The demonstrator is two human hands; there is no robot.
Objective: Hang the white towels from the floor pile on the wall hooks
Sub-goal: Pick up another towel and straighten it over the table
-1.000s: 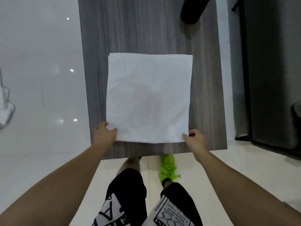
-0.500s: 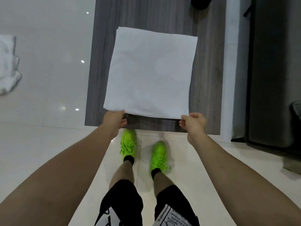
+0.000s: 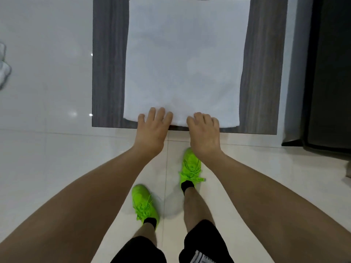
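A white towel (image 3: 186, 59) hangs flat against a grey wood-grain wall panel (image 3: 109, 73); its top edge runs out of the frame, so no hook shows. My left hand (image 3: 152, 128) lies with straight fingers on the middle of the towel's bottom edge. My right hand (image 3: 204, 130) rests beside it on the same edge, fingers slightly bent, fingertips on the cloth. Neither hand has the cloth pinched. More white towels (image 3: 4, 69) show at the far left edge.
Glossy white wall to the left of the panel, a dark cabinet (image 3: 326, 73) at the right. Pale tiled floor (image 3: 57, 158) below, with my feet in bright green shoes (image 3: 190, 166) close to the wall.
Both hands let go of the towel's bottom corners and moved inward to the middle of its bottom edge, now resting on it. The view tilted lower.
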